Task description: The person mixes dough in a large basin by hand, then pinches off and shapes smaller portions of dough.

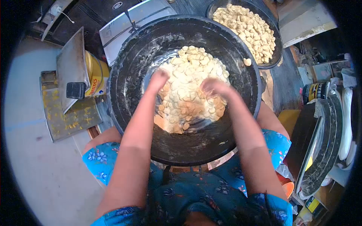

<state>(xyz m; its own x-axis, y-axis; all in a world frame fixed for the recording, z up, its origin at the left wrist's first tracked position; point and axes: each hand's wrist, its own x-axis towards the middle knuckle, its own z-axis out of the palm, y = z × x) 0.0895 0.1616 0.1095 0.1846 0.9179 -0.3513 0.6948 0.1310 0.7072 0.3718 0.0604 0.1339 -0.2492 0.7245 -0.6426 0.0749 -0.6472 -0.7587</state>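
Observation:
A large black basin [130, 86], dusted inside with pale powder, sits between my knees. In it lies a heap of small pale lumps [194, 60], with light brown powder [188, 108] over the nearer part. My left hand [160, 79] is at the heap's left edge, its fingers smeared by motion. On the right side of the heap, my right hand [214, 88] touches the lumps, its fingers blurred and partly hidden among them. Whether either hand holds any lumps cannot be made out. One stray lump [247, 62] sticks to the basin's right inner wall.
A second dark bowl [278, 41] full of similar lumps stands at the upper right. To the left are a yellow tub [97, 79] and a stained metal tray [71, 120]. A black-labelled container [316, 92] and clutter crowd the right side.

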